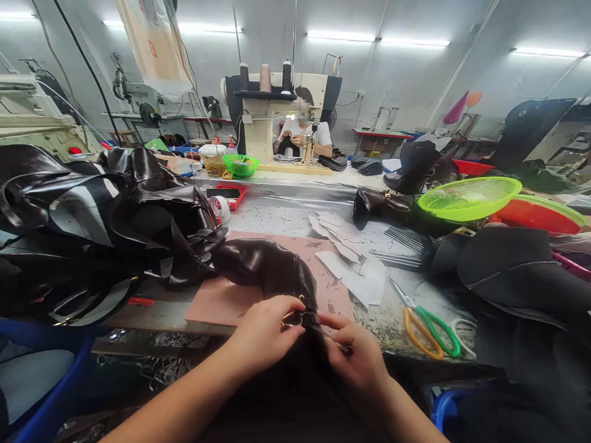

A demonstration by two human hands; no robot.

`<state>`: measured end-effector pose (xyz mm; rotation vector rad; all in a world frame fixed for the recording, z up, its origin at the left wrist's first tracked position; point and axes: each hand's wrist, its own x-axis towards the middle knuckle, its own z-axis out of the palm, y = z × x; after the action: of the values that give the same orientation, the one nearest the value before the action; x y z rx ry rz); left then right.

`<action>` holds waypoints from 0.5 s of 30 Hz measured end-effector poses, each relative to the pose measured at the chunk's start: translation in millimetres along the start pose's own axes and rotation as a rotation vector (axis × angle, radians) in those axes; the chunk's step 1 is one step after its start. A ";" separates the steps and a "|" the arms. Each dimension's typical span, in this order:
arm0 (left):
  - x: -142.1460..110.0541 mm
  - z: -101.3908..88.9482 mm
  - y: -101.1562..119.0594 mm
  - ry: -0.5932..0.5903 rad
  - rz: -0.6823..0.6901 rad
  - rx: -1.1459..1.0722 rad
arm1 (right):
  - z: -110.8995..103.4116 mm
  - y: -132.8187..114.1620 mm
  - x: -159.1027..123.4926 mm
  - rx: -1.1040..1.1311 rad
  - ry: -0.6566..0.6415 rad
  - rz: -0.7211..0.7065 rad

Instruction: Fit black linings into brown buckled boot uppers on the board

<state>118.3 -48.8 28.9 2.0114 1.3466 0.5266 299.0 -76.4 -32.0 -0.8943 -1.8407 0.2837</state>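
Bare forearms are reaching in from seven and five o'clock, and the two hands are working close together near six o'clock on a dark glossy leather piece (277, 264). Its upper part is lying across a pink board (215, 301), curving toward eight o'clock. The left hand (265, 332) is grasping a gold-coloured buckle (292, 319) between thumb and index finger. The right hand (357, 357) is closing its fingers around a slim dark item (339, 346) beside the buckle; what it is, the view is leaving unclear. Paper pieces (353, 271) are overlapping at four o'clock, partly on the board, and scissors (427, 323) with orange and green handles are lying farther out that way. A leather pile (143, 209) is filling nine o'clock, while a lime-green basket (471, 198) is sitting at three. At twelve, a person (302, 138) is handling dark material behind a sewing machine (261, 126).
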 end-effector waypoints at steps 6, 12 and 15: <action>3.8 3.6 -9.2 0.054 -0.113 -0.241 | -4.1 -3.4 1.6 0.348 -0.068 0.324; 5.5 8.7 -7.2 0.053 -0.138 -0.294 | 13.9 4.3 8.7 0.645 0.085 0.694; 5.6 9.3 -7.9 0.046 -0.123 -0.328 | 17.8 4.1 10.8 0.533 0.036 0.620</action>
<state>121.3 -44.3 16.7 1.6500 1.3062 0.6909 283.2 -62.6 -34.8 -1.0459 -1.3064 1.0783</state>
